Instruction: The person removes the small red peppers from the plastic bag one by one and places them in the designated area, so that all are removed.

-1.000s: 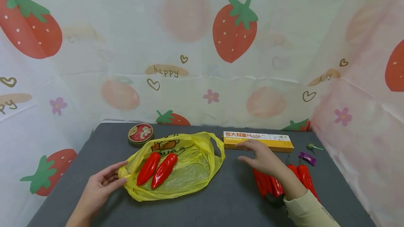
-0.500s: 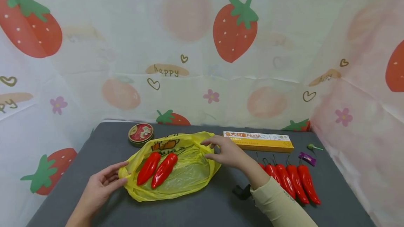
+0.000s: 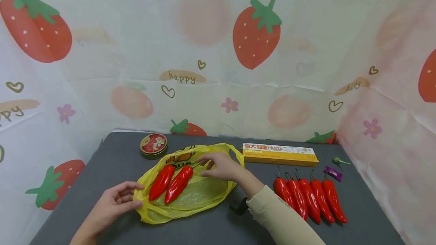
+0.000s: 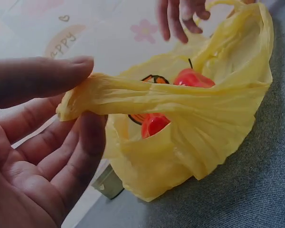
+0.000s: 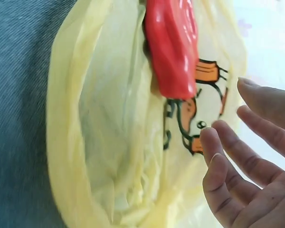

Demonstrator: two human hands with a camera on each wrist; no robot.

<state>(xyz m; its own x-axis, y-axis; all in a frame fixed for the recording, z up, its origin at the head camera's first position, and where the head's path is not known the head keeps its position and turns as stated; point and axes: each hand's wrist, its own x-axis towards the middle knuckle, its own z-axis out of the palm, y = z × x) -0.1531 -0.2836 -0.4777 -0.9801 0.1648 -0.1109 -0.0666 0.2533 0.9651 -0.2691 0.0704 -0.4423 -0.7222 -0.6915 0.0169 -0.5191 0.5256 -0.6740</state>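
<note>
A yellow plastic bag (image 3: 204, 199) lies spread on the dark table with its mouth wide. Two red chili peppers (image 3: 178, 184) rest side by side inside it. My left hand (image 3: 114, 203) pinches the bag's left edge between thumb and finger; the left wrist view shows the gathered plastic (image 4: 128, 97) in that grip. Over the right part of the bag hovers my right hand (image 3: 218, 167), fingers loosely bent and holding nothing. In the right wrist view its fingers (image 5: 242, 161) stand apart from the red pepper (image 5: 173, 52).
Several red chili peppers (image 3: 310, 199) lie in a row on the right. Behind them are a pasta box (image 3: 279, 154), a purple wrapped sweet (image 3: 333, 173) and a small green item (image 3: 337, 160). A round tin (image 3: 154, 145) stands behind the bag. Patterned cloth hangs around the table.
My right hand has moved left, from above the row of peppers to over the bag. My left hand keeps its hold on the bag's edge.
</note>
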